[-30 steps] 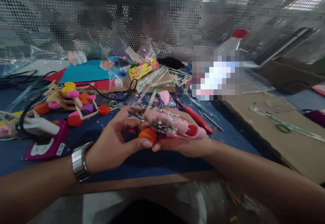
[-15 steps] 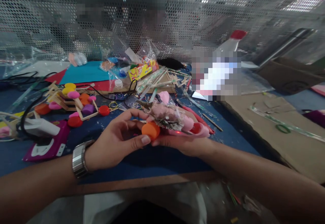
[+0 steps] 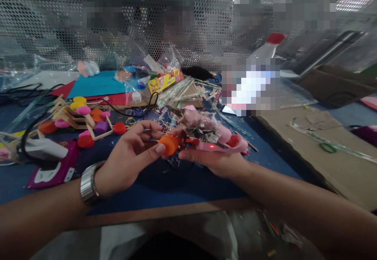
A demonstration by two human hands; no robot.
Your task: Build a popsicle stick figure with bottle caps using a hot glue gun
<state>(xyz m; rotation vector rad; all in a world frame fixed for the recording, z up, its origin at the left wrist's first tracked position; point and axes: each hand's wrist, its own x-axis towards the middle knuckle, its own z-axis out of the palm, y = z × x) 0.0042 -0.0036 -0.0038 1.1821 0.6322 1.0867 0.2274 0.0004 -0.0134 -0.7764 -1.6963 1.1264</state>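
Observation:
My left hand (image 3: pixel 129 162), a metal watch on its wrist, pinches an orange bottle cap (image 3: pixel 169 144) between thumb and fingers. My right hand (image 3: pixel 216 160) cradles a pink glue gun (image 3: pixel 219 136) crusted with dried glue, a small red light glowing on its side. The cap sits right against the gun's front end, above the blue table cover (image 3: pixel 165 185).
A stick-and-cap model (image 3: pixel 85 120) with coloured bottle caps lies at left beside a white plug and black cord (image 3: pixel 44 148). Craft sticks (image 3: pixel 184 91), bags and coloured paper lie behind. A white glue bottle (image 3: pixel 259 75) and brown cardboard (image 3: pixel 318 146) lie at right. People sit behind the mesh.
Both hands have lifted slightly and moved away from me. The orange cap has tilted and now presses closer to the glue gun's front end.

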